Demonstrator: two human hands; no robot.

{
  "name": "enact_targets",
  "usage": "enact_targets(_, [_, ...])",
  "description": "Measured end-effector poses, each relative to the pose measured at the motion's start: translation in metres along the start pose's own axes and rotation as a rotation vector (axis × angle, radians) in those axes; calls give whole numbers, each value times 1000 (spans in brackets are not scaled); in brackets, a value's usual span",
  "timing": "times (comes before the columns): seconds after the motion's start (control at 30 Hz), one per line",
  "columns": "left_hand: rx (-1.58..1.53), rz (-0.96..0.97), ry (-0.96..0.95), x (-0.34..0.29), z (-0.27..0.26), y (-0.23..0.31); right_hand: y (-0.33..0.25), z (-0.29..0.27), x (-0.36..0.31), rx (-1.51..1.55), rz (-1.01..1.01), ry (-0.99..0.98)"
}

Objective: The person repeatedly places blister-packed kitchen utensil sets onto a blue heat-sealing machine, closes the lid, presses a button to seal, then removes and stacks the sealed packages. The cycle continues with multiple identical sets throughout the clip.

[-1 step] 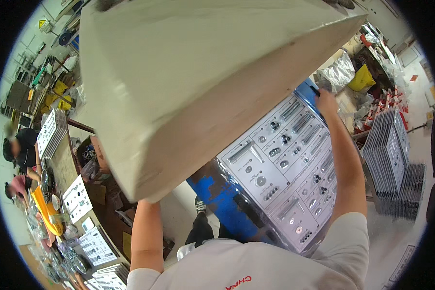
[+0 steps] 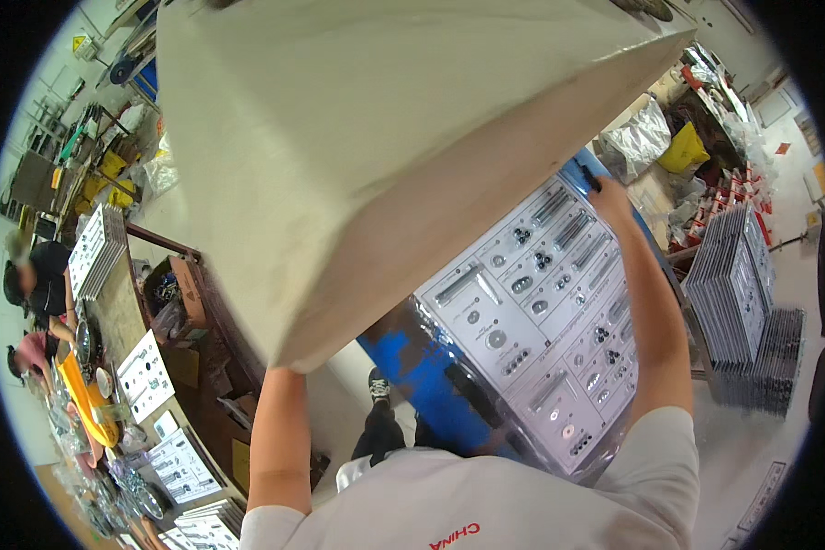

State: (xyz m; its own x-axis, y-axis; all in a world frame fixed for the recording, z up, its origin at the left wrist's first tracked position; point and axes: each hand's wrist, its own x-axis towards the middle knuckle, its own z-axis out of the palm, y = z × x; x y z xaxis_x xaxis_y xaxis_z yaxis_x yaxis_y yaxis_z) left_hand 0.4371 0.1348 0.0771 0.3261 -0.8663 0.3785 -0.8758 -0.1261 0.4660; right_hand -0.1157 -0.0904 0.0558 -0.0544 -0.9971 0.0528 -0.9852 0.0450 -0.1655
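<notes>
My right hand [image 2: 611, 199] is closed around a black handle [image 2: 591, 178] at the far end of a blue metal frame [image 2: 412, 390]. In that frame lies a white printed sheet [image 2: 532, 316] with bolts, nuts, washers and other small metal parts under clear film. A big beige hood [image 2: 367, 119] covers the upper middle of the view and hangs over the sheet's far left side. My left forearm [image 2: 280, 431] reaches up to the hood's lower corner. Behind that corner my left hand is hidden.
On the right stand piled printed sheets [image 2: 729, 293], beside yellow [image 2: 686, 148] and silvery bags [image 2: 640, 137]. To the left, a long bench [image 2: 124, 321] carries more sheets and a yellow scoop-shaped container [image 2: 87, 394]. Two people [image 2: 46, 284] are at that bench. An open carton [image 2: 188, 293] sits nearby.
The hood's lower corner has shifted slightly up and to the right. My right hand and the handle have moved a little left and nearer. The sheet looks nearly unmoved.
</notes>
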Motion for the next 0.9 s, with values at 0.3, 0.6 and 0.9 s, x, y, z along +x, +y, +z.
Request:
enact_targets(0.3, [-1184,-410,-147,30,18,-45,-273,-31,-253,1099,196,-997])
enact_targets(0.6, [-420,-431,-44,81,181,-245,-243,11,-344,360,-136,-8])
enact_targets(0.9, [-1178,-850,-152,65,166,-231,-262,86,-365,306,-459,184])
